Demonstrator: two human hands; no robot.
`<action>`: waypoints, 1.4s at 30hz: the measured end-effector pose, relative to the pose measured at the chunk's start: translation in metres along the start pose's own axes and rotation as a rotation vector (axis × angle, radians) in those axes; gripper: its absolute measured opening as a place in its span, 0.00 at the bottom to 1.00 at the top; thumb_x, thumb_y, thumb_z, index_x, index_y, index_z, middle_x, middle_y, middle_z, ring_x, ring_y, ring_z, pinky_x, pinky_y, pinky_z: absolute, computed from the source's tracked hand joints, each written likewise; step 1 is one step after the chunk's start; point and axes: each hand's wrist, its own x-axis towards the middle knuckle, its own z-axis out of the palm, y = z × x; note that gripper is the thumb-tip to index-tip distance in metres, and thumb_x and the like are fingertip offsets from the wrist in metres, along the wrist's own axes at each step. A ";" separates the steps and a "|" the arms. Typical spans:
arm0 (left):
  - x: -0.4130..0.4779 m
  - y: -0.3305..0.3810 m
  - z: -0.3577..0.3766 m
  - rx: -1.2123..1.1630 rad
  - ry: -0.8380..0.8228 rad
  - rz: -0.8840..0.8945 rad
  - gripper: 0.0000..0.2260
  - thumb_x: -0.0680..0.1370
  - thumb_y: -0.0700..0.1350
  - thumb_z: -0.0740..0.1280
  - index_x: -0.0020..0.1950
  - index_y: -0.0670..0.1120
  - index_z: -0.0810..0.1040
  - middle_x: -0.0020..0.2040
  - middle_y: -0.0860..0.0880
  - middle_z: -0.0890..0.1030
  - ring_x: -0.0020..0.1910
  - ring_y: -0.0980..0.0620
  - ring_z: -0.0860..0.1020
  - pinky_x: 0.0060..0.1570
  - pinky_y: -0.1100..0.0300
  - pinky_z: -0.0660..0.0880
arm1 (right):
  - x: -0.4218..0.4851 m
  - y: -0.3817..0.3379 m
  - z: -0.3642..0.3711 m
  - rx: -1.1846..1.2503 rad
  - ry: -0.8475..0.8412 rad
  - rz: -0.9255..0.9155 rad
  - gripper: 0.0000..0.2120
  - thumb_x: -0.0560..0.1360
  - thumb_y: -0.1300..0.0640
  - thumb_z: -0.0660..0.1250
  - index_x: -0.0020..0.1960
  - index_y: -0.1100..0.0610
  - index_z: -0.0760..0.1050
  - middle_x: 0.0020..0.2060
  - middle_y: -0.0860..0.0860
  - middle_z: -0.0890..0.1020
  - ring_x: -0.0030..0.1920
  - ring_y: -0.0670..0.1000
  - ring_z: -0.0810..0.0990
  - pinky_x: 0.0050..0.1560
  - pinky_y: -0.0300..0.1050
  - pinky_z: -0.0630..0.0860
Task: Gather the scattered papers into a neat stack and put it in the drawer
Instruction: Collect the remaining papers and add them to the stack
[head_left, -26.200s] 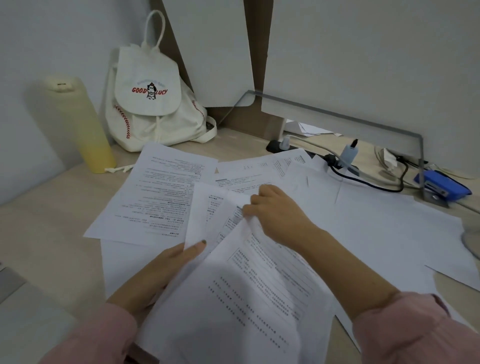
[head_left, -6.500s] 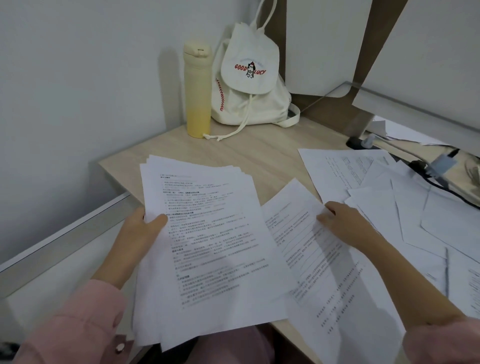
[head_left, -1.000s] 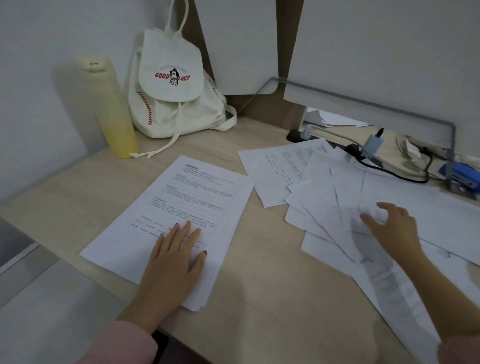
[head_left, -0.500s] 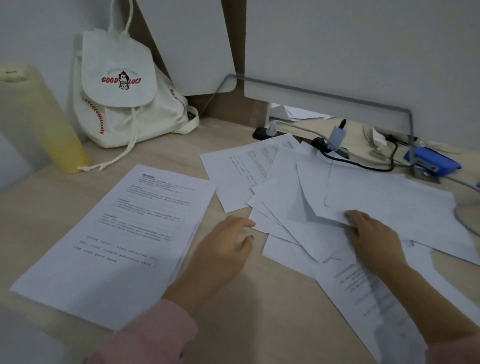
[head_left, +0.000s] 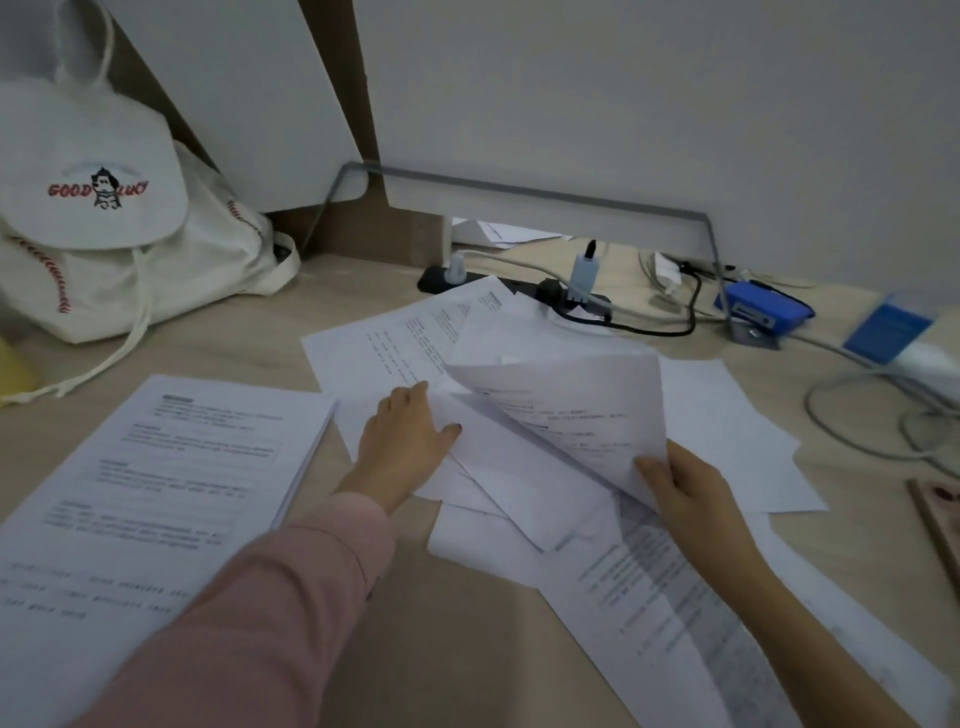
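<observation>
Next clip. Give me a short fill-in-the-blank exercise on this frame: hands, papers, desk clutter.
1. The neat stack lies to the ____ of the loose papers.
2. Between the left hand and the right hand stands a curled sheet, gripped by the ____ one.
3. The stapler behind the papers is ____.
4. The sleeve on the left arm is ____.
Missing words: left; right; blue; pink.
</observation>
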 end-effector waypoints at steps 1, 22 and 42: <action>0.002 0.001 0.002 0.016 0.010 -0.005 0.30 0.77 0.53 0.61 0.74 0.44 0.54 0.72 0.43 0.62 0.70 0.44 0.61 0.65 0.51 0.63 | -0.001 0.003 0.001 0.029 -0.015 0.016 0.11 0.79 0.60 0.57 0.52 0.65 0.76 0.45 0.59 0.81 0.41 0.50 0.77 0.40 0.36 0.71; -0.034 0.003 -0.051 -0.539 0.487 -0.008 0.05 0.80 0.46 0.57 0.51 0.45 0.68 0.45 0.47 0.77 0.42 0.47 0.75 0.34 0.57 0.69 | -0.022 -0.043 -0.012 0.498 0.042 0.123 0.10 0.78 0.58 0.62 0.58 0.53 0.75 0.48 0.44 0.82 0.47 0.45 0.81 0.46 0.40 0.78; -0.164 -0.009 -0.058 -0.444 0.659 0.745 0.11 0.81 0.53 0.53 0.58 0.55 0.71 0.59 0.78 0.70 0.58 0.77 0.70 0.54 0.79 0.68 | -0.040 -0.005 0.000 0.649 0.117 0.607 0.14 0.76 0.66 0.61 0.60 0.72 0.69 0.49 0.63 0.77 0.45 0.61 0.77 0.43 0.54 0.76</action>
